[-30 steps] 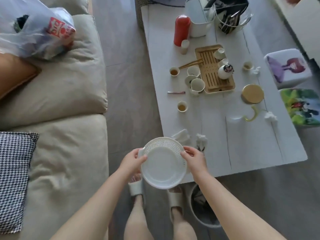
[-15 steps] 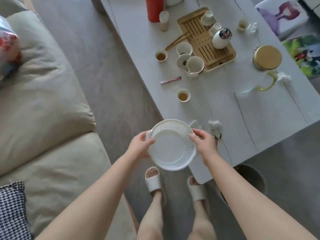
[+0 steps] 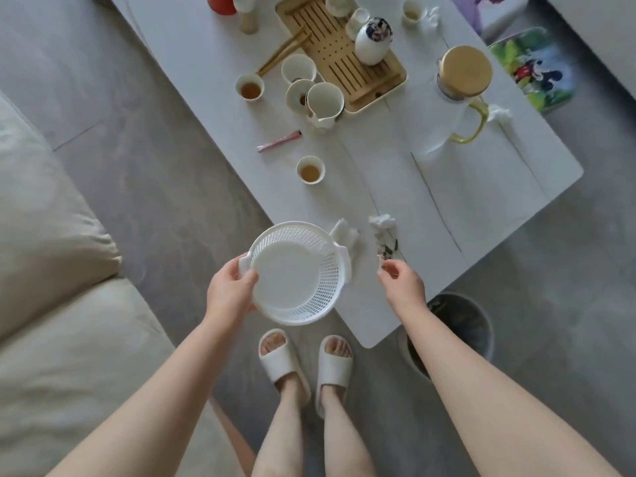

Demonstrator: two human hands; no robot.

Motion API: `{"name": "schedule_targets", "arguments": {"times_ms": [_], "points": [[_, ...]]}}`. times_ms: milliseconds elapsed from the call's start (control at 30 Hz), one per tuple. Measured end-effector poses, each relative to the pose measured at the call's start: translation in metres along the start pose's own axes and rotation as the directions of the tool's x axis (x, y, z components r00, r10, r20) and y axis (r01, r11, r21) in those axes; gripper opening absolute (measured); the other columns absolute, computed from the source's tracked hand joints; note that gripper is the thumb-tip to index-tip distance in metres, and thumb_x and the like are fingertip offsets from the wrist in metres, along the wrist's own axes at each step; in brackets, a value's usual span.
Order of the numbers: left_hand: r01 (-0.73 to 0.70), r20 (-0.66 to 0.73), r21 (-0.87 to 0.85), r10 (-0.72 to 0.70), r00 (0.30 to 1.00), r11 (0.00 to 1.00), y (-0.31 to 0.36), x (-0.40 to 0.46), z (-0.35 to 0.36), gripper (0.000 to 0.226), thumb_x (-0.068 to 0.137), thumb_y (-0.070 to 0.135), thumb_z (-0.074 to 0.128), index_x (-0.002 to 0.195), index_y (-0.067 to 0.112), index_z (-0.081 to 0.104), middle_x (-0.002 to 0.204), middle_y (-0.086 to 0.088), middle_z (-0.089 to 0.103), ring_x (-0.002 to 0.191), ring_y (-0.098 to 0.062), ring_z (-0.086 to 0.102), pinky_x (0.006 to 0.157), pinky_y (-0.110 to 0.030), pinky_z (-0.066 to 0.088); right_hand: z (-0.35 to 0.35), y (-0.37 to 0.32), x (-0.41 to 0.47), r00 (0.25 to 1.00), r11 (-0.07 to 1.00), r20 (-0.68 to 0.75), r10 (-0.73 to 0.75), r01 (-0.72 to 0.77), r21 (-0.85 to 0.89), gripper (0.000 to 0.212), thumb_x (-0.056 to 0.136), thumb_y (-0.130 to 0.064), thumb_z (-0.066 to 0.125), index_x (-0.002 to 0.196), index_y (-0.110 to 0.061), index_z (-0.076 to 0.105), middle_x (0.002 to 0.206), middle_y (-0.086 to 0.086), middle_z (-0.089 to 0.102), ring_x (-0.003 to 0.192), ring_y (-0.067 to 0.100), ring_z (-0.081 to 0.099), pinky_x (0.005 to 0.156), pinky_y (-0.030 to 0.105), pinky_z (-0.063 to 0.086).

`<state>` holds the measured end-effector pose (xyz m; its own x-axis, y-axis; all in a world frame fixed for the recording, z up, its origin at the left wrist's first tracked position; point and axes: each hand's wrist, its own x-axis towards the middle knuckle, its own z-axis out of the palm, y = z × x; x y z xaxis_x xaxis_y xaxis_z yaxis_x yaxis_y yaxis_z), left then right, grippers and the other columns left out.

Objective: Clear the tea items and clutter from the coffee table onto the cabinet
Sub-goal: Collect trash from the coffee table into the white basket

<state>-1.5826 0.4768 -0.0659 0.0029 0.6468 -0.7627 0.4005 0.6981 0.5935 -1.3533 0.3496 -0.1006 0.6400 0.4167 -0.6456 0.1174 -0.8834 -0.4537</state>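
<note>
On the table (image 3: 464, 201), tea cups ring a bamboo tray (image 3: 344, 60); crumpled tissues (image 3: 380, 223) lie near the front edge, a bin (image 3: 461, 325) just below. I see my left hand (image 3: 230, 292) clamped on the rim of a white basket (image 3: 297, 273), held over the table's edge. My right hand (image 3: 401, 284), fingers pinched narrow beside the tissues, holds what I cannot tell.

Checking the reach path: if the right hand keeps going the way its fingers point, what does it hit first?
The right hand points up-left toward the crumpled tissue with small dark scraps beside it on the coffee table. That clutter looks first in line; depth is unclear.
</note>
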Motion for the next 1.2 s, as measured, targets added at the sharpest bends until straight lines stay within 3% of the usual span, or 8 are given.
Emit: {"name": "schedule_targets", "arguments": {"times_ms": [167,400,567,633,733,967,1100,1200], "points": [[-0.029,-0.010,-0.037,0.028,1.000,0.999,-0.004,0.010,0.015,0.037,0.085,0.008,0.052,0.115,0.027,0.063,0.101,0.001,0.067,0.093,-0.022,0.066,0.058,-0.030,0.056,0.005,0.019,0.036,0.999,0.995,-0.023,0.038,-0.040,-0.097,0.038,0.092,-0.023,0.055,0.128,-0.013,0.051,0.129,0.009,0.053,0.114,0.026,0.053,0.089,0.038,0.046],[-0.046,-0.014,-0.067,0.045,0.999,0.997,-0.024,0.025,0.029,0.039,0.085,0.008,0.054,0.118,0.025,0.063,0.101,-0.002,0.069,0.089,-0.022,0.067,0.065,-0.036,0.059,0.034,0.034,0.063,0.987,0.947,-0.153,-0.038,-0.013,-0.320,0.030,0.090,-0.028,0.057,0.114,-0.014,0.048,0.118,0.008,0.053,0.099,0.025,0.056,0.069,0.034,0.046],[-0.058,-0.025,-0.062,0.056,0.998,0.996,-0.027,0.016,0.033,0.039,0.084,0.008,0.055,0.116,0.028,0.064,0.097,0.001,0.070,0.084,-0.018,0.068,0.056,-0.030,0.057,0.024,0.029,0.052,0.983,0.971,-0.166,-0.078,0.037,-0.235,0.021,0.094,-0.025,0.047,0.110,-0.013,0.052,0.110,0.007,0.057,0.087,0.022,0.054,0.065,0.031,0.043],[-0.054,-0.034,-0.055,0.053,0.998,0.997,-0.024,0.008,0.034,0.041,0.083,0.008,0.055,0.119,0.027,0.063,0.100,0.000,0.068,0.088,-0.021,0.067,0.056,-0.030,0.056,0.011,0.021,0.038,0.977,0.982,-0.173,-0.123,0.095,-0.162,0.019,0.092,-0.025,0.046,0.107,-0.015,0.053,0.103,0.006,0.059,0.082,0.019,0.052,0.061,0.027,0.038],[-0.044,-0.045,-0.051,0.042,0.998,0.998,-0.016,-0.004,0.039,0.043,0.084,0.007,0.053,0.121,0.026,0.061,0.103,0.000,0.066,0.088,-0.019,0.066,0.049,-0.025,0.054,-0.007,0.003,0.012,0.946,0.957,-0.157,-0.284,0.270,-0.101,0.021,0.091,-0.027,0.049,0.108,-0.017,0.056,0.099,0.002,0.059,0.082,0.018,0.054,0.064,0.029,0.045],[-0.047,-0.028,-0.048,0.046,0.999,0.998,0.004,-0.017,0.058,0.041,0.085,0.006,0.051,0.114,0.031,0.063,0.091,0.011,0.065,0.082,-0.011,0.063,0.054,-0.027,0.054,-0.016,-0.027,-0.019,0.843,0.838,0.044,-0.536,0.537,-0.097,0.034,0.088,-0.046,0.056,0.112,-0.024,0.062,0.090,-0.008,0.054,0.075,0.008,0.053,0.068,0.029,0.050],[-0.046,-0.019,-0.043,0.045,0.999,0.998,0.008,-0.006,0.052,0.040,0.085,0.007,0.051,0.118,0.027,0.062,0.095,0.006,0.067,0.082,-0.012,0.065,0.050,-0.027,0.055,-0.016,-0.020,0.013,0.895,0.906,-0.140,-0.422,0.421,-0.040,0.024,0.093,-0.029,0.052,0.111,-0.017,0.063,0.102,0.000,0.059,0.085,0.013,0.057,0.072,0.026,0.048],[-0.052,-0.022,-0.022,0.052,0.998,0.998,0.007,0.008,0.042,0.039,0.084,0.008,0.052,0.116,0.026,0.064,0.100,-0.002,0.069,0.083,-0.017,0.067,0.053,-0.030,0.057,-0.014,-0.011,0.052,0.950,0.957,-0.136,-0.281,0.266,-0.120,0.032,0.093,-0.019,0.048,0.125,-0.017,0.055,0.122,0.006,0.051,0.094,0.020,0.057,0.079,0.034,0.049]]}}
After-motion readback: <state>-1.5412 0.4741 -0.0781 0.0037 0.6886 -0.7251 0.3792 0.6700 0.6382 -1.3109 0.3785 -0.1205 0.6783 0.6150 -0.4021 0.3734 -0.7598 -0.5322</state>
